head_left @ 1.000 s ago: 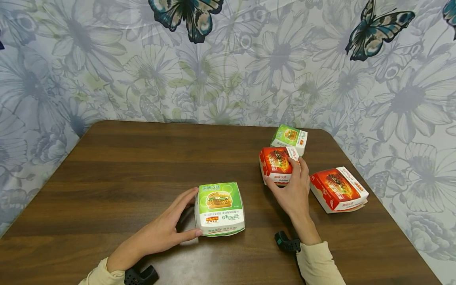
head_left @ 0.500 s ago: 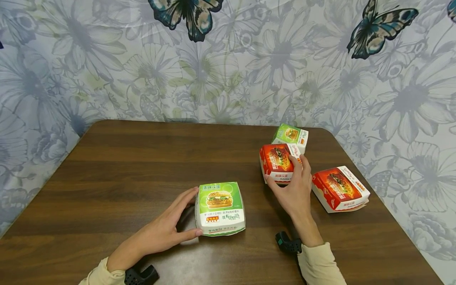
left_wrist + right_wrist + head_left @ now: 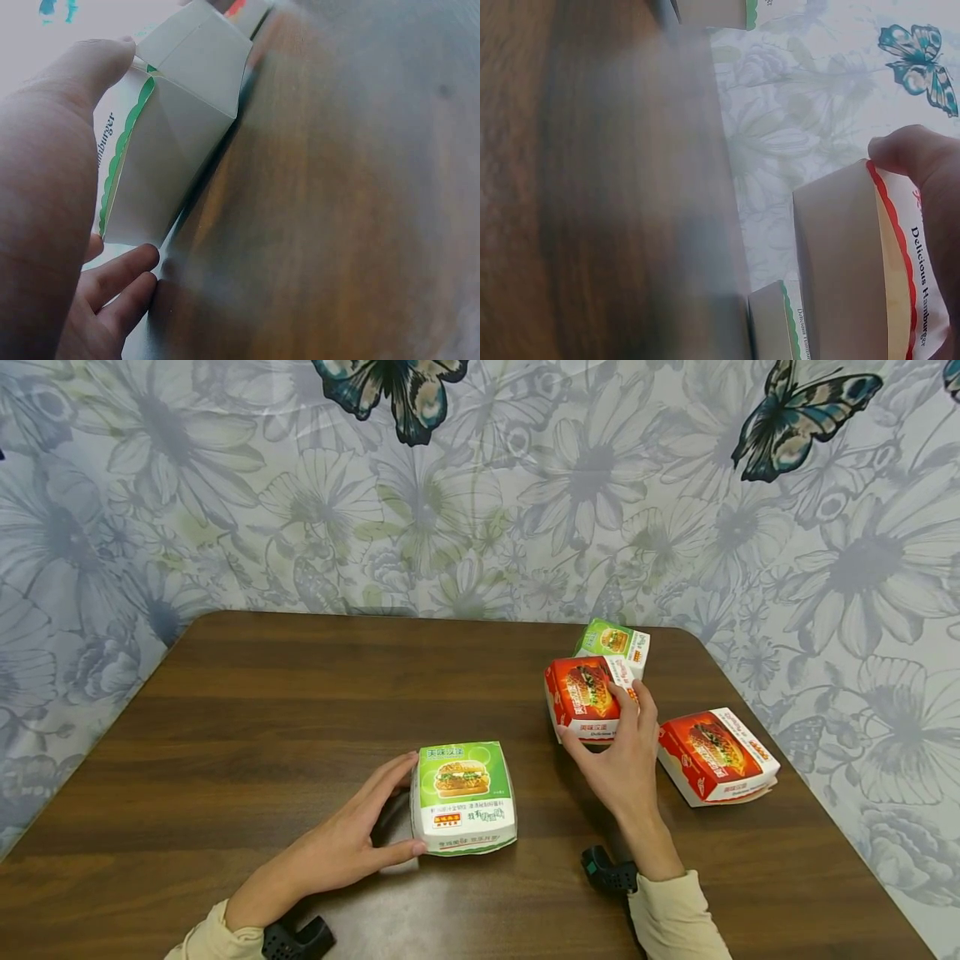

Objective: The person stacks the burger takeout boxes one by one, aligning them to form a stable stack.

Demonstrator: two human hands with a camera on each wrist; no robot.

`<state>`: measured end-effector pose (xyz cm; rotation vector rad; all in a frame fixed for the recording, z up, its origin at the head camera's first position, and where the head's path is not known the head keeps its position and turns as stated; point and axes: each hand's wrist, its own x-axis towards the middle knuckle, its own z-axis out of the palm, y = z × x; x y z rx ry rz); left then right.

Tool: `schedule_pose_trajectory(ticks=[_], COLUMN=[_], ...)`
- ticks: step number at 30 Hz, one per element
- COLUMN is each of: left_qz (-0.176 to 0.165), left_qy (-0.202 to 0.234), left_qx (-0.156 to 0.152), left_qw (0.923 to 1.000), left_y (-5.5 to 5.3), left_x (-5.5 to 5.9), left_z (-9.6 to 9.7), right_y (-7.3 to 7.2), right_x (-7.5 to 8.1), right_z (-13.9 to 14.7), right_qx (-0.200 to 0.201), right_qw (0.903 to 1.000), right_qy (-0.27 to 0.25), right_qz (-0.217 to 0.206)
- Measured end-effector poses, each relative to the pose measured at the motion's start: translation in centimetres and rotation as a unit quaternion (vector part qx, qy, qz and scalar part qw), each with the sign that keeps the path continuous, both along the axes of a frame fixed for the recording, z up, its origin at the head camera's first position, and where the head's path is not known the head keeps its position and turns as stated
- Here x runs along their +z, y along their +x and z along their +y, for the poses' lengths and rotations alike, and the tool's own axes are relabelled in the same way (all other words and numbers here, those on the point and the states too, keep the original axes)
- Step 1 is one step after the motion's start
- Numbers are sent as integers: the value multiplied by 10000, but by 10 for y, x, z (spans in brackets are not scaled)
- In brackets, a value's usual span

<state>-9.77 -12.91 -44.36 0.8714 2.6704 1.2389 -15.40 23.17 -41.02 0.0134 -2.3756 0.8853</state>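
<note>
My left hand (image 3: 337, 835) grips a green and white hamburger box (image 3: 463, 797) at its left side, with the thumb at the near corner and the fingers at the far one. In the left wrist view, the box's white side wall (image 3: 169, 161) stands between thumb and fingers. Farther right, my right hand (image 3: 618, 764) holds a red hamburger box (image 3: 588, 693), thumb on its near left corner, fingers on its right side. That red box overlaps a smaller-looking green box (image 3: 606, 639) behind it, hiding part of its front. The right wrist view shows the red box's pale underside (image 3: 844, 262).
A second red hamburger box (image 3: 716, 756) lies right of my right hand, close to the table's right edge. The brown wooden table (image 3: 300, 693) ends at a wall (image 3: 585, 510) covering of printed flowers and butterflies. Each wrist wears a black camera strap (image 3: 611, 870).
My right hand has carried the red box slightly farther away, covering more of the green box behind it. My left hand and its green box stay in place.
</note>
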Motion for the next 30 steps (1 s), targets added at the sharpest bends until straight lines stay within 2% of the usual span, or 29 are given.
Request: schedule_pose_trajectory(ticks=[18,30], left_qz=[-115,-62], left_qy=[34,26], left_qx=[-41,-39], left_qw=[9999,10000], left_y=[0,0], left_x=[0,3], left_z=[1,0], right_y=[3,4], right_x=[5,8], right_z=[0,-1], right_qx=[151,306], right_qw=[9998,9992], right_qy=[26,-23], right_qz=[157,260])
